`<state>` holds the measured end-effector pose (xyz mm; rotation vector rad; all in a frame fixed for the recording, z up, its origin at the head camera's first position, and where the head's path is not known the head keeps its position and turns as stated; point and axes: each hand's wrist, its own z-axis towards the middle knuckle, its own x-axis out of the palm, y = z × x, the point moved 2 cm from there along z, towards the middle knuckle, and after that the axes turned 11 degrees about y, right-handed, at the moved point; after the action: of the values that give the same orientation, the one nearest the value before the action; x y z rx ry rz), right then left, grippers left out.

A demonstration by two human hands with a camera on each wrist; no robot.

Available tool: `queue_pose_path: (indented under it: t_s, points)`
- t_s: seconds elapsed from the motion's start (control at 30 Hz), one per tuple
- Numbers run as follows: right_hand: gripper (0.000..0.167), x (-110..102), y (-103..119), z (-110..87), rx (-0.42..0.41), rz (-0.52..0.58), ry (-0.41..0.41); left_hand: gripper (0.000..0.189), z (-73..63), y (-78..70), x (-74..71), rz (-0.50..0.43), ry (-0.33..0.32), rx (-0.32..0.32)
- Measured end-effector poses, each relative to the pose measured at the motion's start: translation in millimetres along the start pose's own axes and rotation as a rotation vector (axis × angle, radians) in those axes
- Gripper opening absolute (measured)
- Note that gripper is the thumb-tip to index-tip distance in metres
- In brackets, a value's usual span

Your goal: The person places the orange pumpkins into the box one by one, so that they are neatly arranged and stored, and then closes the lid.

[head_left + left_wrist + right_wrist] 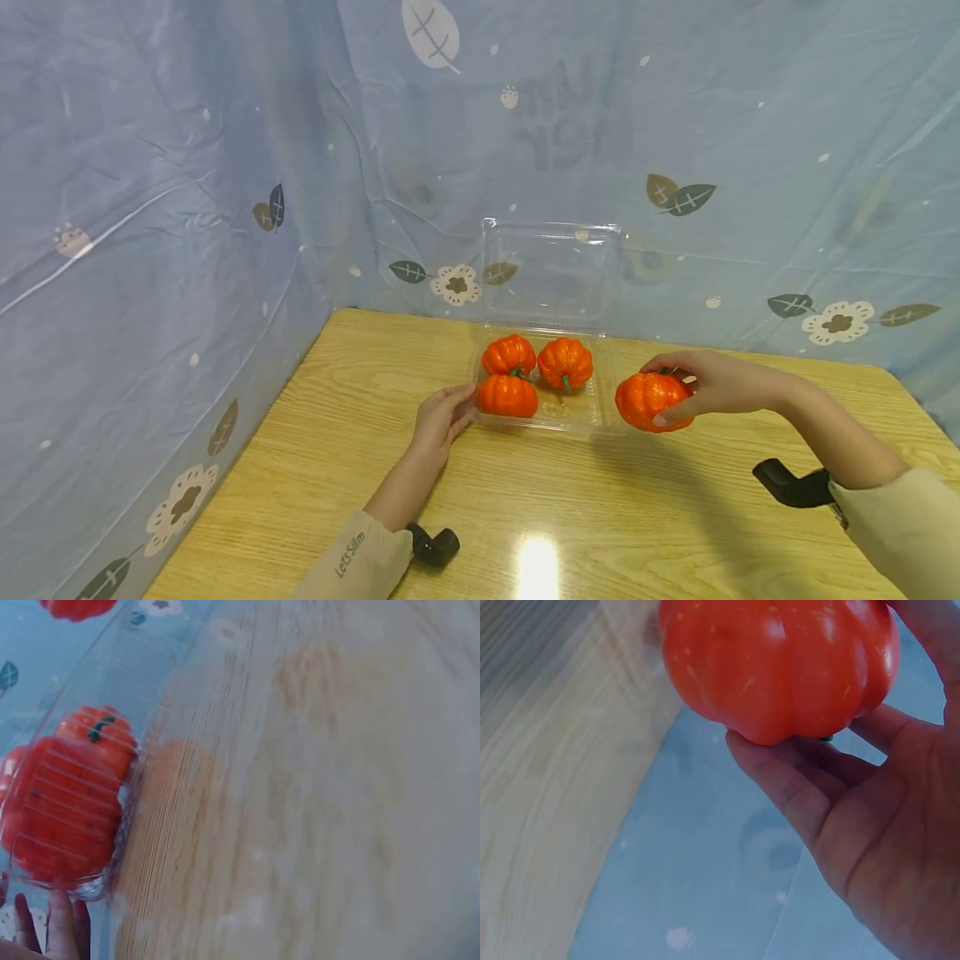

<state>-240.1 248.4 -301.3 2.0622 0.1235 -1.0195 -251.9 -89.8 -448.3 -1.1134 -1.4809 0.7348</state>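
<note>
My right hand (701, 387) grips a small orange pumpkin (651, 402), thumb across its near side and fingers over its top, just right of a clear plastic clamshell box (558, 423). The right wrist view shows this pumpkin (780, 667) between thumb and fingers, a bit of green stem below it. In the box sit a back-left pumpkin (509, 355), a front-left one (507, 397) lying on its side, and a right one (566, 364). At the box's left edge, my left hand (438, 421) touches the wall with extended fingers (61, 922).
The transparent lid (551, 279) stands raised at the back, near the blue patterned curtain (750, 167). A wooden table (360, 400) lies beneath. Curtain fabric (150, 208) also hangs along the left side. Black wrist mounts (435, 546) jut out by both sleeves.
</note>
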Motion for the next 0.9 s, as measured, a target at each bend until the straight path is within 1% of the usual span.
queue_pose_path:
  t_s: [0.07,0.17,0.27,0.4,0.73,0.9]
  points:
    - [0.054,0,4,6.1,-0.008,-0.016,-0.004,0.023,-0.2,-0.2,0.2,0.000,-0.001,-0.001]
    - [0.056,0,7,14.0,0.006,-0.038,-0.011,0.024,-1.5,-0.2,0.7,0.008,0.003,0.000]
    - [0.056,1,9,22.5,0.014,-0.063,-0.022,0.025,-2.3,-0.1,1.0,0.012,0.007,-0.001]
    - [0.055,5,9,36.6,0.001,-0.085,-0.036,0.026,-2.1,0.2,0.5,0.013,0.015,0.002]
    - [0.056,14,3,68.0,-0.053,-0.067,-0.085,0.023,1.9,2.2,-2.1,0.013,0.024,-0.007]
    - [0.056,19,-2,79.2,-0.059,-0.027,-0.079,0.021,-4.0,-4.7,0.9,0.024,0.032,-0.008]
